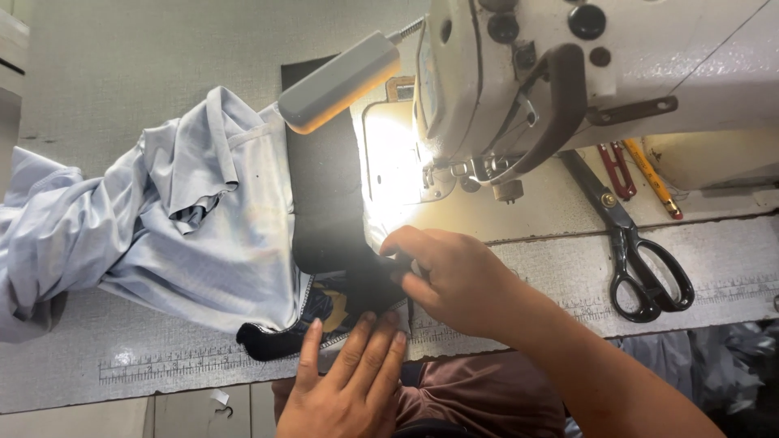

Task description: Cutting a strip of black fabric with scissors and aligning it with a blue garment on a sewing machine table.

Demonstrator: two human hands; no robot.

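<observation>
Black fabric piece (329,203) is lying on the sewing table (97,65), its near end reaching the table's front edge; open room at far left. Left hand (349,381) is pressing flat, fingers together, on that end. Right hand (450,280) is pinching its right edge, beside grey garment (162,235), scissors (641,251) well apart.

The needle area under the sewing machine (519,89) is washed out by lamp glare — detail unreadable. The black fabric (329,203) is partly covered by the right hand (454,280). The left hand (349,381) is cut off at the bottom edge.
</observation>
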